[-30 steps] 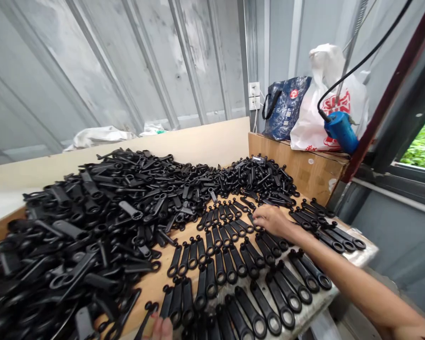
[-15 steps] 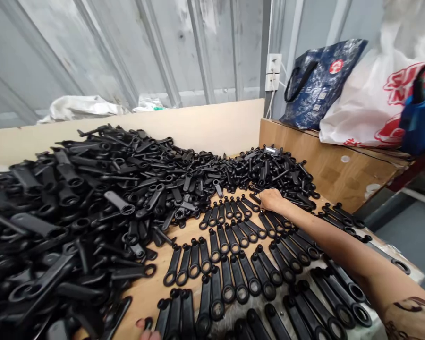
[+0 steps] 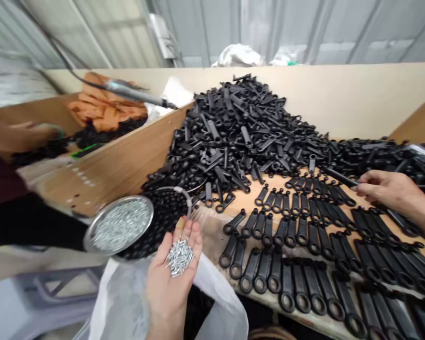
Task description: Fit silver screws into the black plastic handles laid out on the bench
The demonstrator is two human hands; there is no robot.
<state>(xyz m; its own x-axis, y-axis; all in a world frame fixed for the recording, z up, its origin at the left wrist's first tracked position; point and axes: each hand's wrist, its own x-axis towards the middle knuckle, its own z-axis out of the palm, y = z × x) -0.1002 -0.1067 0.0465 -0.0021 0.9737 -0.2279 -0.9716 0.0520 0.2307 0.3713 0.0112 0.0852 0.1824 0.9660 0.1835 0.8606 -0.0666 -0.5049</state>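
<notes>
My left hand (image 3: 173,278) is palm up with its fingers spread, cupping a heap of small silvery screws (image 3: 180,256). A metal bowl (image 3: 149,215) of similar screws (image 3: 122,224) stands to its left, beside a pile of round black pieces (image 3: 170,208). Over at the right, my right hand (image 3: 386,189) pinches a long black ring-ended lever (image 3: 342,177), whose near end is hidden by the fingers. Below that hand, rows of matching black levers (image 3: 304,278) lie side by side on the table, ring ends towards me.
A big heap of loose black levers (image 3: 241,123) covers the back of the table. A wooden divider (image 3: 127,156) stands at left; beyond it are a person's arm (image 3: 24,134), orange cloth (image 3: 106,104) and a hanging power screwdriver (image 3: 138,94). A white sack (image 3: 120,297) hangs below my left hand.
The view has swung left, bringing in the bowl and divider. My left hand, earlier barely visible at the bottom edge, now shows fully with screws in its palm. My right hand is still near the back rows.
</notes>
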